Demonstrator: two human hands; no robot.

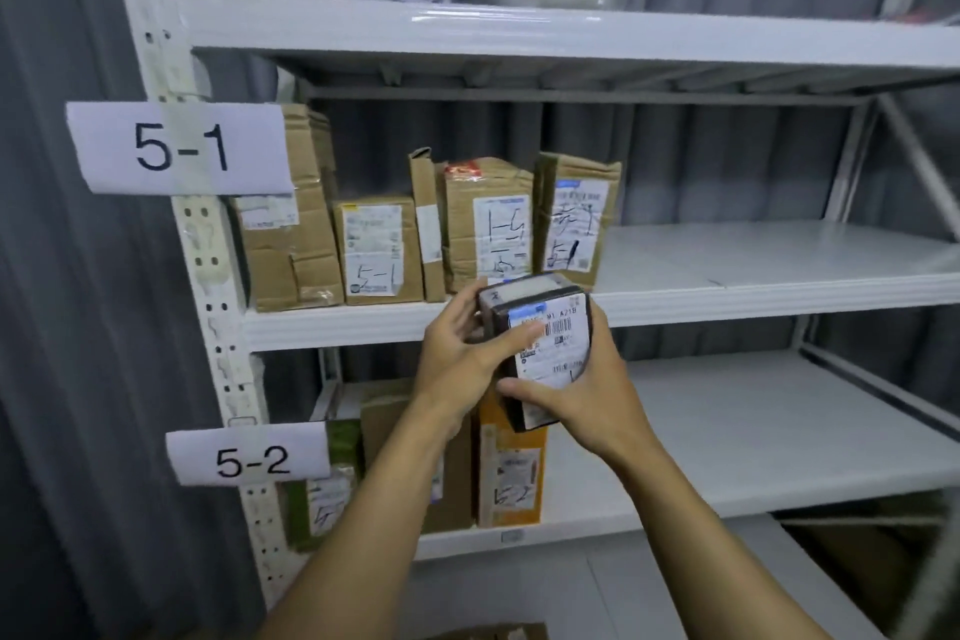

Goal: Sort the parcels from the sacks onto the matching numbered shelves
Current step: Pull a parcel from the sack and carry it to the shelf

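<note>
Wall [57,327]: grey, with vertical ribs or folds; it runs left of the rack and behind it. Whether it is curtain or sheet metal cannot be told.
Rack [519,42]: white metal shelving set against the wall, 3 levels in view.
Upright [208,286]: white post at the rack's left end, punched with paired holes, scuffed.
Shelf boards [779,250]: pale grey, flat.
Brace [922,172]: white diagonal bar at the right end.
Light: cool and even; bright streaks lie on the glossy front beam [483,18] of the top level.
Bottom surface [675,598]: pale grey; floor or another shelf, cannot tell.
</note>
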